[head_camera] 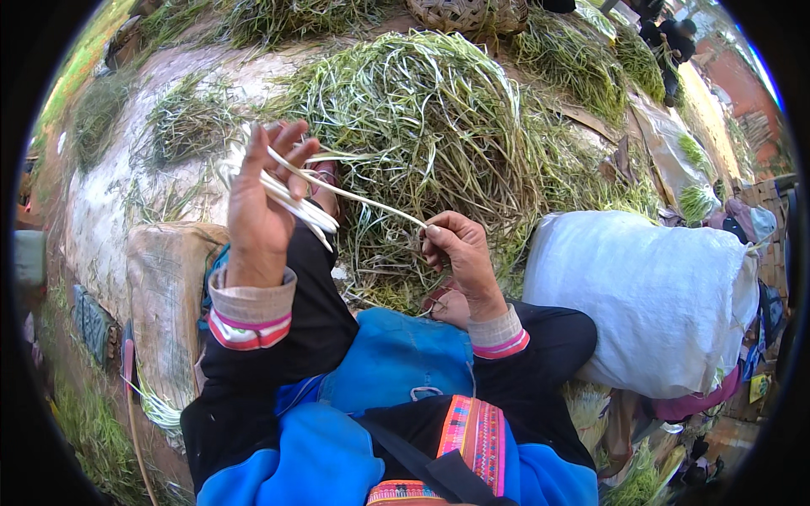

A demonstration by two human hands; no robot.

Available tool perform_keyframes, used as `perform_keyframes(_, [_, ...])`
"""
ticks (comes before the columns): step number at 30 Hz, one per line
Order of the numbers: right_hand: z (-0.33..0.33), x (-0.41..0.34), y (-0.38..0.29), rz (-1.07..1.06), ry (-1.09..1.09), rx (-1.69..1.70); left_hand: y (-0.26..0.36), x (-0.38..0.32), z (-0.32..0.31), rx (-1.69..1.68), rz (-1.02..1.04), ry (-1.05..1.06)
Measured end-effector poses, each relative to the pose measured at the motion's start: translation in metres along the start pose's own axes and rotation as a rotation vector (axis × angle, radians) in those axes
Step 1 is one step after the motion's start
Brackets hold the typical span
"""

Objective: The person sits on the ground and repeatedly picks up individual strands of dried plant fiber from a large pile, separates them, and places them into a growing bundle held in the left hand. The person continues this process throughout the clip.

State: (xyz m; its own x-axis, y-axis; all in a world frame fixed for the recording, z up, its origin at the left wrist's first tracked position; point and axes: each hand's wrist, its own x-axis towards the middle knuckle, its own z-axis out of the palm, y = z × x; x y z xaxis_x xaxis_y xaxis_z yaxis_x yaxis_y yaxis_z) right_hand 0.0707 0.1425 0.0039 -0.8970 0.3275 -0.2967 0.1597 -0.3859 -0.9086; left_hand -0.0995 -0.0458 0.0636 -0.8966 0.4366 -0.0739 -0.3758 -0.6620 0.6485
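My left hand (262,196) is raised palm inward, its fingers spread somewhat, with several pale peeled stalks (304,212) lying between the thumb and fingers. From it a single long white stalk (367,201) slants down to my right hand (459,243), where thumb and index finger pinch its end. Beyond both hands lies a large heap of green and whitish plant trimmings (411,120), spread close to my feet. Below the hands, a blue cloth (405,351) covers my lap. How firmly the left fingers grip the bunch is partly hidden.
A full white woven sack (633,303) stands at my right. On the left are a worn wooden block (168,303) and a small bunch of stalks (158,405). A woven basket (468,16) sits behind the heap. Another person (674,44) is at the far upper right.
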Motion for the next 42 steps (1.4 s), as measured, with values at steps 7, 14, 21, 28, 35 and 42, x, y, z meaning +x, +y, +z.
perform_keyframes(7, [0.029, -0.001, -0.027, -0.142, -0.243, -0.075, -0.054, -0.025, 0.036, 0.198, -0.38, -0.097])
perform_keyframes(14, [-0.055, 0.101, -0.021, -0.243, 0.267, -0.787, -0.039, 0.034, 0.04, 0.026, -0.083, 0.059])
perform_keyframes(21, [-0.091, 0.159, 0.004, 0.084, 0.172, -1.342, -0.054, 0.023, 0.034, 0.014, -0.122, 0.013])
perform_keyframes(28, [-0.123, 0.169, 0.013, -0.589, 0.514, -1.237, -0.055, 0.014, 0.046, -0.015, -0.208, 0.056])
perform_keyframes(35, [-0.156, 0.197, -0.001, -0.403, 0.676, -1.729, -0.056, 0.016, 0.047, -0.007, -0.219, 0.046])
perform_keyframes(42, [-0.153, 0.168, -0.045, -0.383, 0.595, -1.064, -0.057, 0.014, 0.045, -0.014, -0.206, 0.036])
